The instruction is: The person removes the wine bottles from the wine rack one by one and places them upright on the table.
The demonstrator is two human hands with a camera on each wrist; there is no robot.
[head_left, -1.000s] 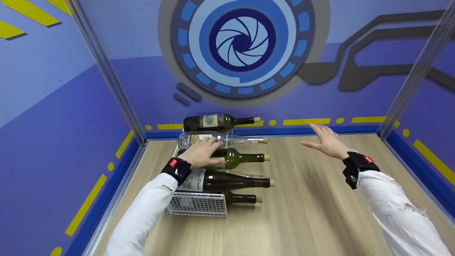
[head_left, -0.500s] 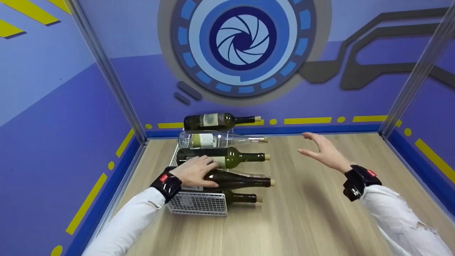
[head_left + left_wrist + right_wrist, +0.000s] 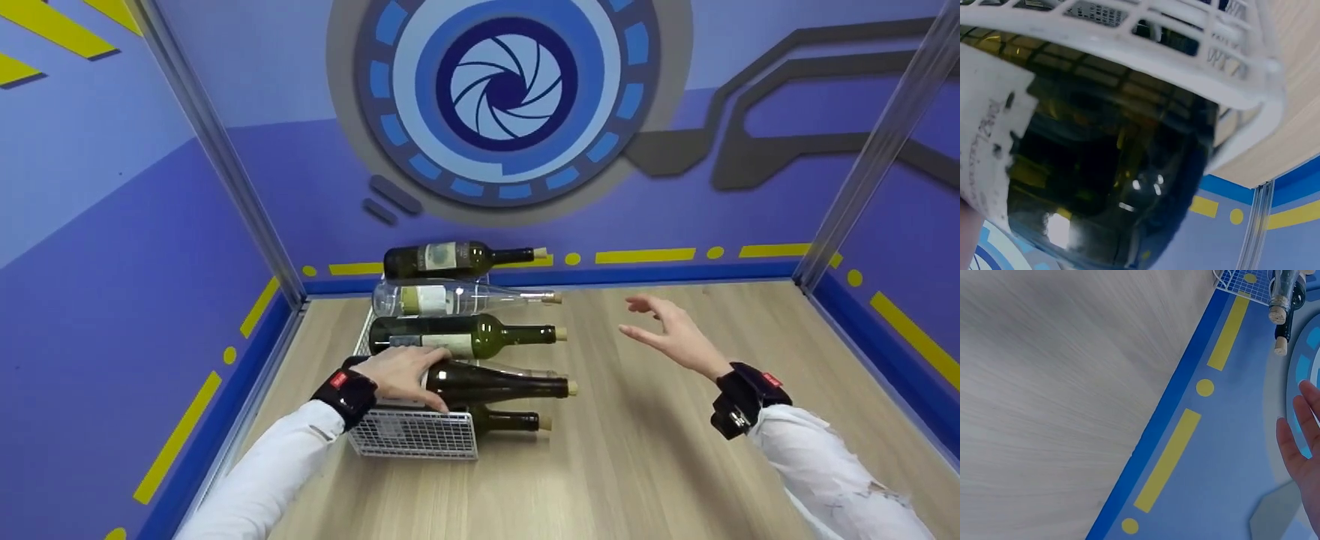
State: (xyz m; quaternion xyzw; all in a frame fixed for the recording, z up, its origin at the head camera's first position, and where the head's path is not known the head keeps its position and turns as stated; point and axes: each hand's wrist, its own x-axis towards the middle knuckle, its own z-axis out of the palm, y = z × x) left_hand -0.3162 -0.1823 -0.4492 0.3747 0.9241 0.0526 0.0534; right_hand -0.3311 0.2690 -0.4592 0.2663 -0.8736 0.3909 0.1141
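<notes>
My left hand [image 3: 397, 373] lies over the body of a dark wine bottle [image 3: 495, 380] in the nearer part of a white wire rack [image 3: 416, 435]. Its thumb is on the bottle's near side and its fingers on the far side, gripping it. Close up in the left wrist view are the base of a dark bottle [image 3: 1112, 169] and its white label [image 3: 994, 135], beside the rack's white wires [image 3: 1145, 50]. My right hand [image 3: 679, 337] hovers over the table, right of the corks, fingers loosely bent and holding nothing. In the right wrist view its fingers [image 3: 1304, 422] stand apart.
Other corked bottles lie on their sides: a labelled dark one [image 3: 442, 257] at the back, a clear one [image 3: 431, 299], a green one [image 3: 487, 335], and a low one [image 3: 514, 421] nearest the front. Patterned blue walls [image 3: 600, 225] enclose the wooden table [image 3: 600, 465].
My left hand has moved from over the green bottle toward the front and come round the dark bottle. My right hand has shifted slightly left and lower, its fingers bending more.
</notes>
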